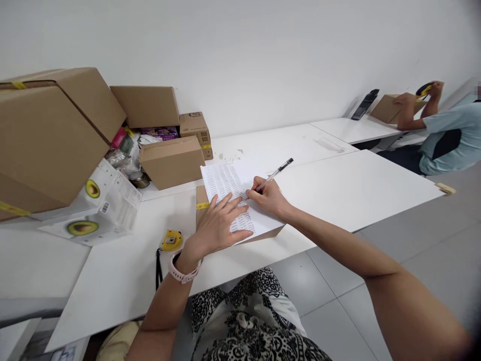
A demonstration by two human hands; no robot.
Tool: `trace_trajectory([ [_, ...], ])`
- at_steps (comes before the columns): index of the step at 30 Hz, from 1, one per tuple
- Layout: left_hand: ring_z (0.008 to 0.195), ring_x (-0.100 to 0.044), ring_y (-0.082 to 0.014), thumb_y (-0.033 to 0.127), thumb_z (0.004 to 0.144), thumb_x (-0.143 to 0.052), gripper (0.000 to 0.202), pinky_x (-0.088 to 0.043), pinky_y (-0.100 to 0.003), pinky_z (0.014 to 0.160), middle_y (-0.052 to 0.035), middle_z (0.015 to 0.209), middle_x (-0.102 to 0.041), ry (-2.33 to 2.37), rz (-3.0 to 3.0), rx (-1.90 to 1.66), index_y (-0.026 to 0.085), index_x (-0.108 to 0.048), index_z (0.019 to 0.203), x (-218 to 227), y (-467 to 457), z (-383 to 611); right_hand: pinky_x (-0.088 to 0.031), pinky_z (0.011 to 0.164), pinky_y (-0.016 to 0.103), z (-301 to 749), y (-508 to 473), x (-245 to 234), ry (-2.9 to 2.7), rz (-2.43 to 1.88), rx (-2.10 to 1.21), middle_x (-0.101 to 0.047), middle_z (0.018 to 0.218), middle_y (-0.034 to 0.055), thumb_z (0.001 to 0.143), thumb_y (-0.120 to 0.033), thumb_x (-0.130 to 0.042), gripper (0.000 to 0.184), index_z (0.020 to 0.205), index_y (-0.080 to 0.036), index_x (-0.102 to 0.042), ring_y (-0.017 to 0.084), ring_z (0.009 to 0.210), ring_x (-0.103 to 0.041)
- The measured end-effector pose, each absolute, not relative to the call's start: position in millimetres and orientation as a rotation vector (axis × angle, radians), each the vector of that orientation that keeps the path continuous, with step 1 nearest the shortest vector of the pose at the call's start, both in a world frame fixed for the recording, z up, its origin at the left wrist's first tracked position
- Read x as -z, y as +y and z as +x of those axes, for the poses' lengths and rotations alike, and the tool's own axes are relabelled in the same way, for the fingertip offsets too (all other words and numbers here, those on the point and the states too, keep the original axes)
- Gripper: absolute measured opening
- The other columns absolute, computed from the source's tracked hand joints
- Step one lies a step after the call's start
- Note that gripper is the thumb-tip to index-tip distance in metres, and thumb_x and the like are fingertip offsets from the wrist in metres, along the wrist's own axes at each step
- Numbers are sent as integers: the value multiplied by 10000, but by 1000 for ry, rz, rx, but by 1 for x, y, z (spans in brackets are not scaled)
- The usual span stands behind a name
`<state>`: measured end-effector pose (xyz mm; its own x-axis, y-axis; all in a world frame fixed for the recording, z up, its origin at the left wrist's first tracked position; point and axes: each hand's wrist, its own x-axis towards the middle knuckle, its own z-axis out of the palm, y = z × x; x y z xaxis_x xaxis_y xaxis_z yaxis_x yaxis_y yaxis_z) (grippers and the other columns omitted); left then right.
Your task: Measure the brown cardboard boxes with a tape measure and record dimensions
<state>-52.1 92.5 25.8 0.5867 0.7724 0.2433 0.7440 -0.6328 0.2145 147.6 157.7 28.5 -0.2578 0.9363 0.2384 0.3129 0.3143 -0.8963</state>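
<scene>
A white sheet of paper (259, 173) with columns of small writing lies on top of a cardboard box (202, 195) on the white table. My right hand (269, 197) grips a pen (278, 170) with a clear barrel and black cap end, its lower end at the paper. Flat on the sheet rests my left hand (225, 219), fingers spread, with a pink watch band (184, 275) on the wrist. Left of the box sits a yellow tape measure (172, 240) with a black strap.
Cardboard boxes (171, 160) and a large carton (45, 145) crowd the left, above white boxes with avocado pictures (108, 205). At far right a co-worker (451, 135) holds yellow tape over a cardboard box (389, 108), near a dark bottle (365, 105).
</scene>
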Motion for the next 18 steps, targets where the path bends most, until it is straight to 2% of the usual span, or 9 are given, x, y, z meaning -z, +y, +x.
trace_trajectory([
  [3,1471,-364,-391,617,894,-603,647,-257,-679,1172,-143,1541,-493,1307,2714,-468,194,-586,1383,-26,92,-52,-259,521,271,147,157,-29,-1774,-1140,-929,-415,573,-68,784,-252,-609,223,656,-211,-431,94,548,-357],
  [18,1464,-378,-391,633,890,-595,640,-273,-684,1160,-135,1530,-507,1301,2719,-494,218,-593,1376,-24,93,-53,-255,526,273,146,156,-32,-1792,-1183,-877,-404,563,-63,773,-246,-607,222,651,-215,-424,100,551,-345],
])
